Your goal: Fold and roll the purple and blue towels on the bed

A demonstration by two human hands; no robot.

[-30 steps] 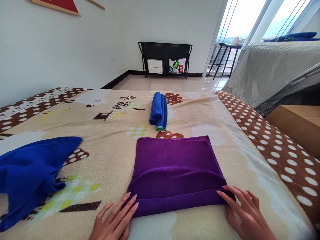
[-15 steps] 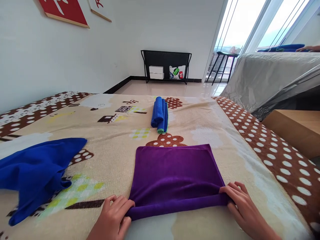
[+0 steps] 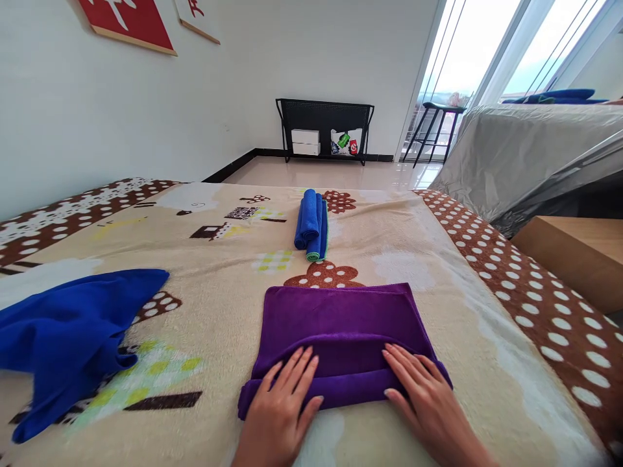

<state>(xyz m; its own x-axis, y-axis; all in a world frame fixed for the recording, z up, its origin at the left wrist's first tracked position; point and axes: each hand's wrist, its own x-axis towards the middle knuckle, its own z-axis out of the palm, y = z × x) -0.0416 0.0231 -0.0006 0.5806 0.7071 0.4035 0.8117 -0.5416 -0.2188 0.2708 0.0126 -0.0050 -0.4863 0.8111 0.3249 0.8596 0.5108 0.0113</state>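
Observation:
A purple towel (image 3: pixel 335 311) lies flat on the patterned blanket, its near edge rolled into a thick band. My left hand (image 3: pixel 285 402) rests on the left part of that band, fingers stretched forward over it and thumb apart. On the right part lies my right hand (image 3: pixel 423 392), also with its fingers extended and its thumb apart. A low crease runs across the cloth just beyond my fingertips. Farther off, blue towels (image 3: pixel 310 224), rolled up and one edged in green, lie side by side. To the left is a crumpled blue towel (image 3: pixel 82 331).
The blanket (image 3: pixel 219 311) has a brown polka-dot border. Beyond it a black rack (image 3: pixel 325 117) stands against the wall. At right are a cardboard box (image 3: pixel 574 253), a plastic-covered surface (image 3: pixel 530 136) with blue cloths on it, and a black stool (image 3: pixel 435 126) by the window.
Both hands have let go of the rolled band's ends and moved inward onto it, fingers now flat. The crease in the purple towel has been pushed slightly forward.

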